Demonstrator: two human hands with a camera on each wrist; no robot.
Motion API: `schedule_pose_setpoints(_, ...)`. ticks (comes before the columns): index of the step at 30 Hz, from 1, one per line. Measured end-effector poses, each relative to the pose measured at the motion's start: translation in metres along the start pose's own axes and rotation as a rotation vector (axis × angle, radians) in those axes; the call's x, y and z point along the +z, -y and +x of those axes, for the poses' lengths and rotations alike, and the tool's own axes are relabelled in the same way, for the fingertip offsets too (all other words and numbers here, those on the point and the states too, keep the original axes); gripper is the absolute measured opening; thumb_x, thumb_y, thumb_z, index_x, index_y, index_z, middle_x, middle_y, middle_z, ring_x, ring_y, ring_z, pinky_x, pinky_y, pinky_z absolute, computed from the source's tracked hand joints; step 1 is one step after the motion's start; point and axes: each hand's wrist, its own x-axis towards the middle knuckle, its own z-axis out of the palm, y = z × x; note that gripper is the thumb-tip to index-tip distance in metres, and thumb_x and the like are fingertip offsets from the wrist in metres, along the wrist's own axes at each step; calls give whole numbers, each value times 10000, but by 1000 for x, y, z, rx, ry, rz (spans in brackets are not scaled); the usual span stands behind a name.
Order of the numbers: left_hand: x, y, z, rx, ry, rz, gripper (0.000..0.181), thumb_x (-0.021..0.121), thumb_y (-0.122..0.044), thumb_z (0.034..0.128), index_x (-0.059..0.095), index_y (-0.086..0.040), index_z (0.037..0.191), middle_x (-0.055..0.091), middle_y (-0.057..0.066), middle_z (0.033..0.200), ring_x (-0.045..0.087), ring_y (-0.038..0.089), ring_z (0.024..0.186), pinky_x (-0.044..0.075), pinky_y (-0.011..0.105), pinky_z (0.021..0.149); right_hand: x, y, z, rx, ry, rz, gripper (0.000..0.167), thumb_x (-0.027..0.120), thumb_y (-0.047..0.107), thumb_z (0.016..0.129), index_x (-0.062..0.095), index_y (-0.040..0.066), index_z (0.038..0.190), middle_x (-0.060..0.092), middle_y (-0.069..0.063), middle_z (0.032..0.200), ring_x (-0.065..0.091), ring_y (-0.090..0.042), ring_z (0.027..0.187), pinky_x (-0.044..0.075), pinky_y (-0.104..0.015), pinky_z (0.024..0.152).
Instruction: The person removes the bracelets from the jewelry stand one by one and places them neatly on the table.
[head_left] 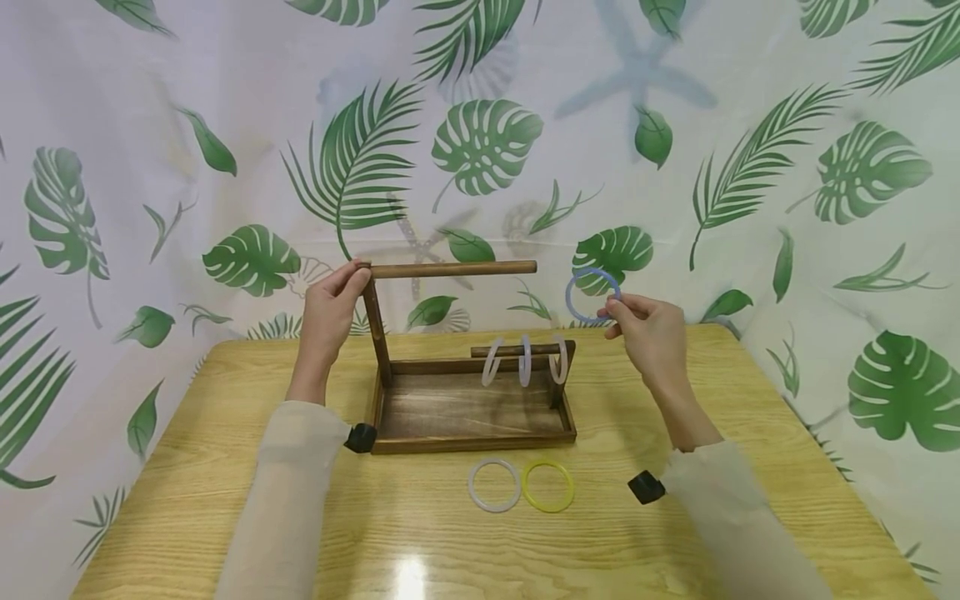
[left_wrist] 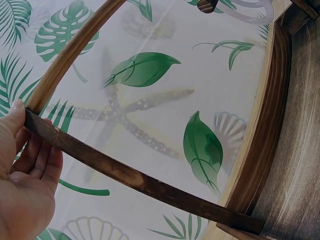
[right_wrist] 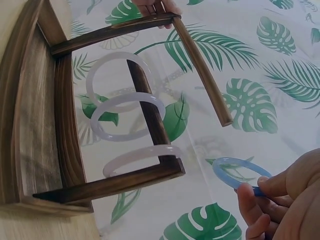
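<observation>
A dark wooden rack with a tray base (head_left: 472,444) stands on the table. Its tall left post carries a long upper bar (head_left: 457,269) with a free right end. At the top of that post, my left hand (head_left: 330,308) grips the corner between thumb and fingers. Several pale bangles hang from the lower bar, among them a lilac bangle (right_wrist: 127,95); the lower bar (head_left: 487,352) juts from a short right post. To the right of the upper bar's free end, my right hand (head_left: 651,337) pinches a blue bangle (head_left: 570,302), apart from the rack.
In front of the tray, a whitish bangle (head_left: 495,507) and a yellow bangle (head_left: 549,507) lie side by side on the wooden table (head_left: 225,467). A leaf-printed cloth (head_left: 480,217) hangs behind the table. Black wrist pieces (head_left: 647,487) sit below both sleeves.
</observation>
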Motion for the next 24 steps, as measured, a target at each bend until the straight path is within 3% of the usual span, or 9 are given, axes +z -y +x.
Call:
schedule_pose_setpoints(6,0,1,0,7,1,-5,492,640,-334,1048,597,-48,1446,556,125,1493,494,255,1405,373,369,1176,-13,-7,-7,-7,0,-24,351,629,239,1059,725,-51,1233,780,-138,1010,661,-37,619,249,-208,360)
schedule_pose_setpoints(17,1,3,0,12,-9,7,501,640,-344,1047,600,-38,1442,569,126,1479,504,257,1395,385,368,1167,-34,-15,-20,17,-5,-3,381,631,261,1057,711,-55,1255,735,199,840,663,-30,635,254,-209,352)
schedule_pose_setpoints(24,1,4,1,22,-8,-9,504,643,-328,1048,594,-12,1438,568,135,1478,502,263,1398,382,374,1170,-42,-16,-31,11,-2,0,378,640,268,1052,725,-56,1227,738,207,842,677,-34,644,251,-230,340)
